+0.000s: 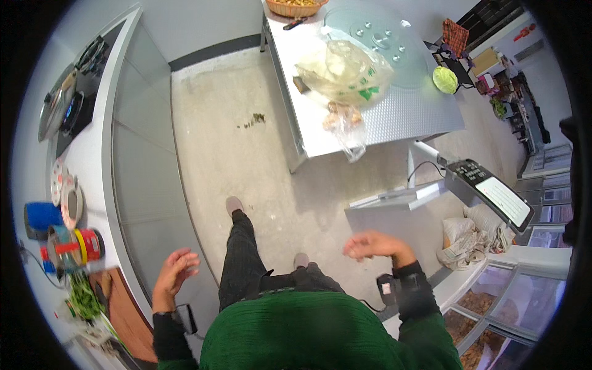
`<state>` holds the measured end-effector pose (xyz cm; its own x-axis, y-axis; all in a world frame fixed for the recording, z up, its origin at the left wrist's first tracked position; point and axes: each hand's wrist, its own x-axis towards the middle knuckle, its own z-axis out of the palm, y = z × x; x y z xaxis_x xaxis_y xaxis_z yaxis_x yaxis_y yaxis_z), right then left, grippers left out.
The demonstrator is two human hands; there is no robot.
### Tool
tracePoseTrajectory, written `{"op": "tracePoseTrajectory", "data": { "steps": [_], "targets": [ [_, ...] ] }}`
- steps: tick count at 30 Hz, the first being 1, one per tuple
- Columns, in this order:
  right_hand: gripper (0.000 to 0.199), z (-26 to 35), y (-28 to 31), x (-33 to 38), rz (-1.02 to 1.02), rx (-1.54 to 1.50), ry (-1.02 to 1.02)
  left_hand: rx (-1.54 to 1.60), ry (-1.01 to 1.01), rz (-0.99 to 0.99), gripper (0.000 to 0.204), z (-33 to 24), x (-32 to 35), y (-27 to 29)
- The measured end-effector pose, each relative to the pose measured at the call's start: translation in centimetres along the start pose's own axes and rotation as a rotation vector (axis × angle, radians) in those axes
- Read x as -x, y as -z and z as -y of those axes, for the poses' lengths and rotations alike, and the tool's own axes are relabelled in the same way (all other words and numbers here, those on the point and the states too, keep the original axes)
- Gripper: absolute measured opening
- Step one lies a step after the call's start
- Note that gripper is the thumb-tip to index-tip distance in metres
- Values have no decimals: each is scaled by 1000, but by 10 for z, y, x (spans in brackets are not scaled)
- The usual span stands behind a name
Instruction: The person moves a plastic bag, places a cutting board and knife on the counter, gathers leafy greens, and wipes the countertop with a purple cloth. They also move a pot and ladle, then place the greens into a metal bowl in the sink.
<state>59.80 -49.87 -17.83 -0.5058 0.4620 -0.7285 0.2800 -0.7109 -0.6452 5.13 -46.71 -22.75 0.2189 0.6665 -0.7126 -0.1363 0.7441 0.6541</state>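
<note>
My left hand (177, 271) hangs in the air beside the grey cabinet front, its fingers loosely bent and nothing in it. Held out over the floor on the other side, my right hand (370, 245) is also empty, with its fingers half curled but not closed. It is nearest to the platform scale (394, 200), without touching it. Closest to my left hand is the counter's edge, where a brown cutting board (126, 308) lies with a knife (106, 285) on it. Leafy green vegetables (84, 297) rest beside the board.
Ahead stands a metal table (314, 132) with a large plastic bag (342, 71), a smaller bag (343, 117), a glass turntable (416, 71) and a cabbage (444, 80). At left, a burner flame (73, 111) burns near a lidded pan (54, 111). Sacks (472, 237) sit at right.
</note>
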Motion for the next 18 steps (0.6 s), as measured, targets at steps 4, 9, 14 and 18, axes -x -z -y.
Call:
{"op": "tracePoseTrajectory", "data": {
  "steps": [4, 9, 14, 18],
  "targets": [
    [28, 106, -3, -131, -130, -44, 195, 9, 100, -83, 38, -48, -126, 22],
    [21, 216, 4, -257, -102, 11, 171, 22, 205, -81, 30, -106, -218, 44],
    [19, 272, 49, -339, -99, -134, 259, -16, 299, -76, 29, -162, -280, 49],
    [17, 287, 110, -413, -85, -201, 166, -8, 413, -98, 28, -185, -319, 45]
  ]
}}
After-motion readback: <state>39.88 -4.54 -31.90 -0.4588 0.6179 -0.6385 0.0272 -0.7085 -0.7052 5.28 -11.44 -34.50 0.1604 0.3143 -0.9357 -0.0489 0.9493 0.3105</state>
